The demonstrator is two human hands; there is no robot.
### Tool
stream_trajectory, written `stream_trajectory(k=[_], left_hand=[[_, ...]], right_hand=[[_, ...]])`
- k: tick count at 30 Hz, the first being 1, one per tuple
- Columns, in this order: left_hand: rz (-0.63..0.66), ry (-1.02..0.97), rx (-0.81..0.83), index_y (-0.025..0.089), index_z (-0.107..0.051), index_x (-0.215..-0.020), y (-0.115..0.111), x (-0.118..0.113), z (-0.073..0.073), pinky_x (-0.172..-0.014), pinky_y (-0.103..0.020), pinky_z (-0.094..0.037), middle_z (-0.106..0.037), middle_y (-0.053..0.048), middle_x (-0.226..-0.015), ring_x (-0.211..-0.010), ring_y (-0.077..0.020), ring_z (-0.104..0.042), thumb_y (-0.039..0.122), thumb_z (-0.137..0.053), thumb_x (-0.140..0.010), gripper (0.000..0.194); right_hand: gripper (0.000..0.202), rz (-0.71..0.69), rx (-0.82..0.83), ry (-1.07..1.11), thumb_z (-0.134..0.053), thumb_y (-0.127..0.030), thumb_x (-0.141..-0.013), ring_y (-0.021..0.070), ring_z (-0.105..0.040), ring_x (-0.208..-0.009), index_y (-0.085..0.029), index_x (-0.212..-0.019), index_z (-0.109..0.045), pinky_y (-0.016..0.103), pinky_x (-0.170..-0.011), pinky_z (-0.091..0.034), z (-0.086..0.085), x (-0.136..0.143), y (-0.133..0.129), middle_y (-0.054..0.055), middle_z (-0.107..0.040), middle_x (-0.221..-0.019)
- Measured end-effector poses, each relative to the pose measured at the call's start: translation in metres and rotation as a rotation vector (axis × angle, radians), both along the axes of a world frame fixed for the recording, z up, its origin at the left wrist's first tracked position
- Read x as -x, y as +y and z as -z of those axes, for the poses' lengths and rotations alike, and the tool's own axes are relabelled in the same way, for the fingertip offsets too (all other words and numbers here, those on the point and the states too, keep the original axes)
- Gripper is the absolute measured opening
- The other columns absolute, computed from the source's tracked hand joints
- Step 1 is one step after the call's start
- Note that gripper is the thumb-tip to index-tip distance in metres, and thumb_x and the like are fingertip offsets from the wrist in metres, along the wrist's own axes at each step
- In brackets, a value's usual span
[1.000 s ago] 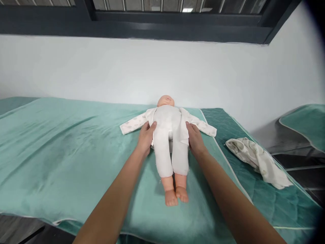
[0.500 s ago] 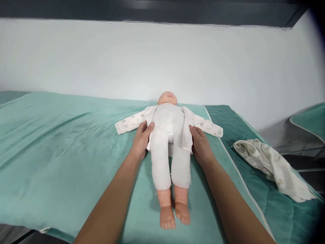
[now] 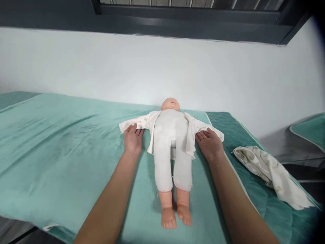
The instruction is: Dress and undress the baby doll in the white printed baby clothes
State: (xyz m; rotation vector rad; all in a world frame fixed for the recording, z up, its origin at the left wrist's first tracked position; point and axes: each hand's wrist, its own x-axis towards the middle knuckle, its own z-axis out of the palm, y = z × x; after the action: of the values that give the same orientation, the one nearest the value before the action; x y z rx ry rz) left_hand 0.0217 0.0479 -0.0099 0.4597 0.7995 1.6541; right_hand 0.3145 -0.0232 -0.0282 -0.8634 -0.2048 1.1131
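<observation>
A baby doll with a white cloth body lies on its back, feet toward me. A white printed baby shirt is on its arms, the front spread apart at both sides of the trunk. My left hand is turned palm up at the sleeve on the left, its fingers extended and touching the cloth. At the other sleeve, my right hand also lies palm up with fingers extended along the lower edge. Both hands look open. Whether the fingertips reach beneath the sleeves is hard to see.
The doll rests on a light green padded cover. A darker green quilted mat lies to the right, bearing a crumpled printed white garment. A white wall rises behind, below a dark window frame.
Both hands have let go of the shirt's front edges and moved outward to the sleeves, turning palm up. The camera view has tilted up slightly.
</observation>
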Motion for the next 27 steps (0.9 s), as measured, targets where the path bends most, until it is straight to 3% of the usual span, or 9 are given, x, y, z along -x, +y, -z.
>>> stream_trajectory(k=[5,9,15,20,24,27], left_hand=[[-0.137,0.059,-0.031,0.017,-0.054,-0.086,0.021,0.011,0.004,-0.09,-0.032,-0.054,-0.065,-0.005,-0.088,-0.086,-0.014,-0.067,0.01,-0.066,-0.08,0.014],[-0.246,0.085,-0.008,0.017,-0.051,-0.09,0.035,0.023,0.005,-0.086,-0.029,-0.054,-0.064,-0.003,-0.088,-0.082,-0.0114,-0.066,0.005,-0.063,-0.08,0.02],[-0.359,0.155,0.026,0.018,-0.046,-0.093,0.052,0.037,0.009,-0.081,-0.028,-0.054,-0.06,-0.002,-0.087,-0.079,-0.0104,-0.065,0.004,-0.064,-0.078,0.028],[-0.399,0.218,0.031,0.02,-0.046,-0.094,0.06,0.041,0.013,-0.079,-0.027,-0.054,-0.058,-0.001,-0.089,-0.081,-0.0098,-0.064,0.004,-0.06,-0.076,0.028],[-0.449,0.283,0.031,0.02,-0.047,-0.095,0.06,0.044,0.014,-0.083,-0.03,-0.054,-0.057,-0.002,-0.094,-0.084,-0.0108,-0.063,0.003,-0.055,-0.074,0.028],[-0.536,0.355,0.025,0.02,-0.048,-0.094,0.053,0.047,0.012,-0.097,-0.032,-0.048,-0.056,-0.002,-0.104,-0.098,-0.0118,-0.061,0.001,-0.054,-0.072,0.03]], right_hand=[[0.007,0.035,-0.092,0.059,-0.052,-0.02,-0.085,0.0152,-0.068,-0.101,-0.021,-0.09,-0.057,0.031,-0.083,-0.062,-0.002,-0.001,0.001,0.005,-0.066,-0.101],[0.015,0.111,-0.11,0.065,-0.049,-0.016,-0.085,0.0152,-0.068,-0.098,-0.021,-0.096,-0.058,0.034,-0.082,-0.062,-0.003,-0.014,0.003,0.003,-0.065,-0.098],[0.014,0.074,-0.125,0.064,-0.049,-0.015,-0.083,0.0179,-0.069,-0.096,-0.021,-0.095,-0.055,0.043,-0.085,-0.061,0.0,-0.035,0.006,0.004,-0.066,-0.101],[0.016,0.056,-0.13,0.058,-0.051,-0.012,-0.08,0.0175,-0.069,-0.095,-0.019,-0.094,-0.056,0.039,-0.086,-0.061,0.0,-0.035,0.003,0.006,-0.066,-0.101],[0.017,0.062,-0.07,0.055,-0.051,-0.009,-0.079,0.0173,-0.07,-0.095,-0.017,-0.094,-0.056,0.034,-0.085,-0.062,-0.004,-0.031,-0.001,0.009,-0.065,-0.102],[0.018,0.091,0.017,0.021,-0.051,-0.007,-0.079,0.0173,-0.07,-0.093,-0.017,-0.094,-0.056,0.03,-0.079,-0.064,-0.008,-0.028,-0.006,0.011,-0.066,-0.101]])
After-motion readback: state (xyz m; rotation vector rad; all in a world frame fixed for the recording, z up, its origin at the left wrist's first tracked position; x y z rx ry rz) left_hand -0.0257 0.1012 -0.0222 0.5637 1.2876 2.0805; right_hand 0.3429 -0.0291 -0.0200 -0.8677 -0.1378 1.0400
